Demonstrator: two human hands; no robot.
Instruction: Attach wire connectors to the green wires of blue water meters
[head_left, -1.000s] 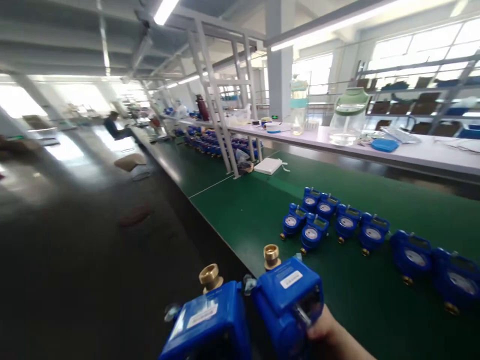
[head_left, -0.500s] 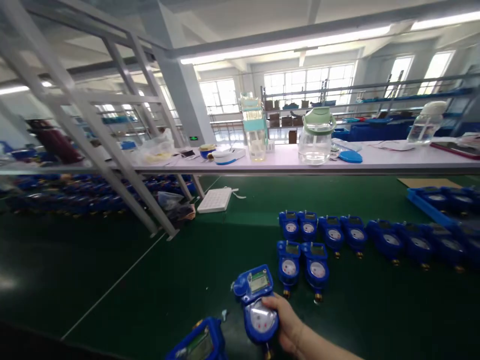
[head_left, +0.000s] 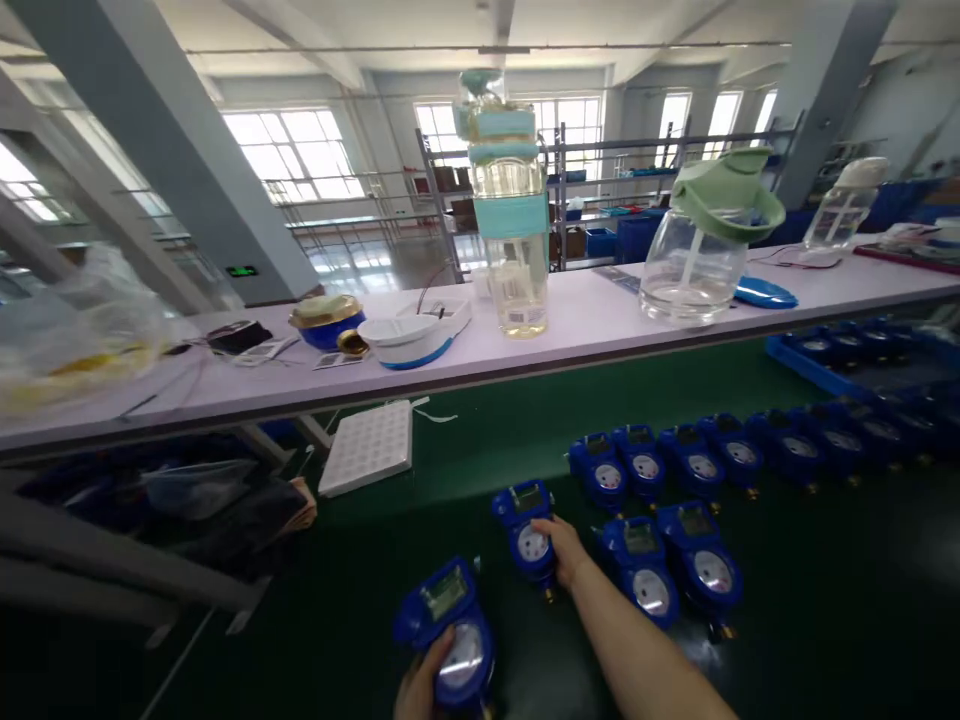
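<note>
A blue water meter [head_left: 523,505] with a small display window and a round dial is gripped by my right hand [head_left: 564,548], the thumb lying over its dial edge. Lower and to the left, my left hand [head_left: 421,682] holds a second blue water meter [head_left: 444,597] by its side, thumb beside the dial; the rest of that hand is hidden or cut off by the frame. To the right of my right forearm lie two more water meters, one [head_left: 643,570] next to the other [head_left: 705,562]. Behind them runs a row of several water meters [head_left: 701,462].
A shelf [head_left: 577,335] crosses above the green work surface [head_left: 480,430], carrying a tall bottle [head_left: 511,225], a green-lidded jug [head_left: 694,265] and a white-and-blue round part [head_left: 401,338]. A white gridded tray [head_left: 369,447] lies below it. A blue crate [head_left: 806,365] of meters stands at right.
My right hand has carried its water meter farther back on the surface. My left hand has come into view, holding the nearer meter. The view has shifted to the right.
</note>
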